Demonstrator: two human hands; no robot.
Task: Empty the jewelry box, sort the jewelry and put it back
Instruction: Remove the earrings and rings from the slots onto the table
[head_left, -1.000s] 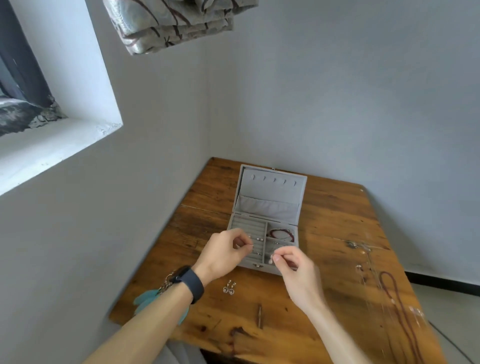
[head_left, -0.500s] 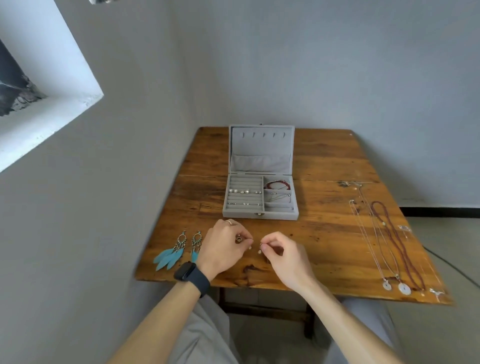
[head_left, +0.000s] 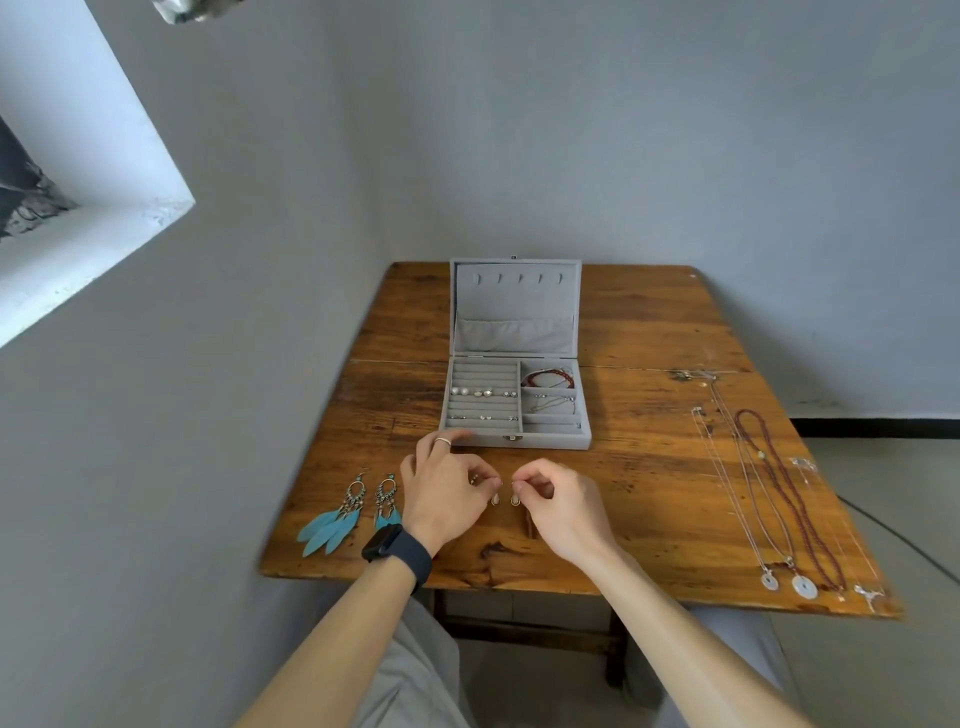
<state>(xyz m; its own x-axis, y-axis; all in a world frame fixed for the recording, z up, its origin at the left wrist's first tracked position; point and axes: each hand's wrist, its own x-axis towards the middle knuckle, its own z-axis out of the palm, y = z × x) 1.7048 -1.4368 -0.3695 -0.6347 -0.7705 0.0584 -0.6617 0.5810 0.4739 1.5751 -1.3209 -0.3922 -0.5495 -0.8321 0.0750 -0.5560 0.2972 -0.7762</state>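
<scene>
The grey jewelry box (head_left: 550, 441) stands open on the wooden table (head_left: 649, 493), with small pearl studs (head_left: 478, 392) in its ring rows and a red bracelet (head_left: 548, 378) in a right compartment. In front of the box, my left hand (head_left: 447, 493) pinches one small drop earring (head_left: 495, 500) and my right hand (head_left: 558, 499) pinches its twin (head_left: 515, 500), both just above the tabletop. Two teal feather earrings (head_left: 358, 512) lie left of my left hand. Several necklaces (head_left: 769, 493) lie stretched out at the table's right side.
A grey wall runs close along the table's left edge and behind it. A window recess (head_left: 93, 218) sits at the upper left. My knees in grey trousers (head_left: 415, 675) are under the table's front edge.
The view tilted down and the hands drew back from the box to the table in front of it. Each hand now holds a small earring low over the wood.
</scene>
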